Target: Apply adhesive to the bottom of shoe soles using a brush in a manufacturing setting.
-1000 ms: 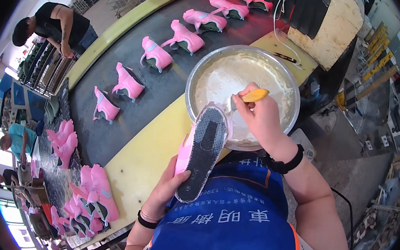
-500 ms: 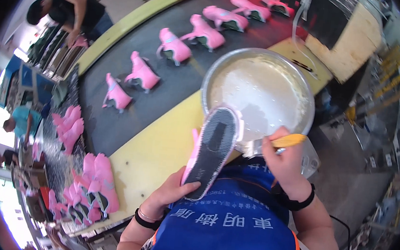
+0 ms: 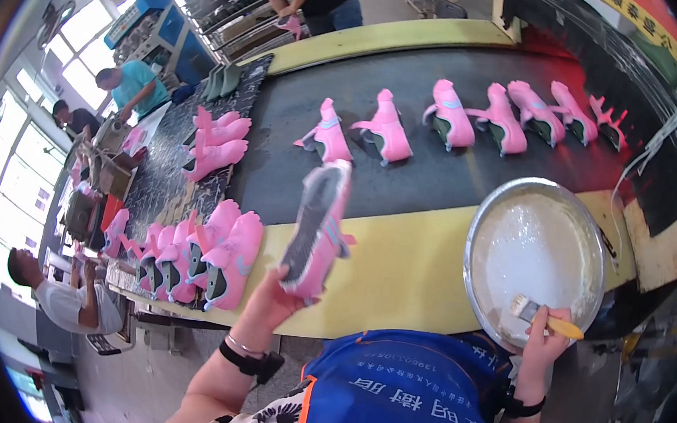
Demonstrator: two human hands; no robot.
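My left hand (image 3: 273, 301) grips a pink lasted shoe (image 3: 326, 247) by one end. Its dark grey sole side is turned toward me, and it is held up above the yellow board edge. My right hand (image 3: 540, 342) is closed round a flat paintbrush (image 3: 562, 325) with a yellow handle and whitish bristles. The bristles are over the lower part of a large round metal basin (image 3: 474, 247) of milky white liquid (image 3: 541, 237); whether they touch it I cannot tell. Several pink shoes (image 3: 386, 127) stand in a row on the dark conveyor belt (image 3: 293, 183) beyond.
More pink shoes (image 3: 229, 262) crowd the left end of the yellow board (image 3: 397, 273), and others (image 3: 217, 148) lie on the dark side surface. A red-lit opening (image 3: 605, 106) is at the belt's far right. Co-workers (image 3: 77, 297) are at the left and back.
The view has swung left. My left hand has moved the shoe leftward, away from the brush and basin. My right hand has brought the brush from beside the shoe to over the basin.
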